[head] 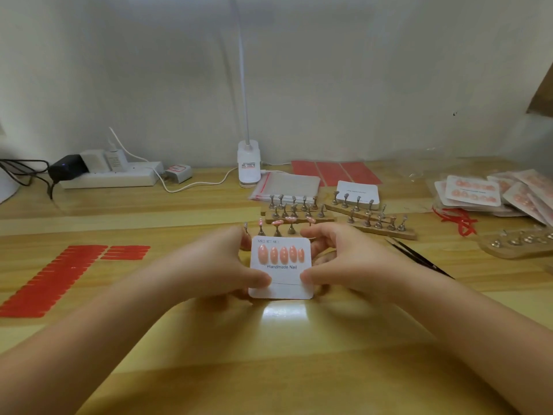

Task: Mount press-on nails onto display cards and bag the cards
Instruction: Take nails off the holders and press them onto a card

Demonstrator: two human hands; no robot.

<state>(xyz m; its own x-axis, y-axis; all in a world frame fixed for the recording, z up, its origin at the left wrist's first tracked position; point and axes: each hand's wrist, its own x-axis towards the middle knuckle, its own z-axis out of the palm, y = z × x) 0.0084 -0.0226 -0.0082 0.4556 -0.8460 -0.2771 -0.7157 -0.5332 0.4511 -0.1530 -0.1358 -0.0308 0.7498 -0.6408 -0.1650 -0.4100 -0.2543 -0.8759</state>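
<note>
The half-filled display card (281,266) is pinched at both edges by the left hand (227,265) and right hand (338,259), each grip closed; its lower row apparently awaits nails.

card (281,268) held between left hand (218,265) and right hand (344,259); nail stands (294,209) behind; tweezers (419,257) right.

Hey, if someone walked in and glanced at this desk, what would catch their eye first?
Probably the white display card at centre, pinched at its sides by the left hand and right hand, with five pink nails in a row above "Handmade Nail". Next, the bright red adhesive strips fanned out at the left, and the pile of bagged cards at the far right.
</note>
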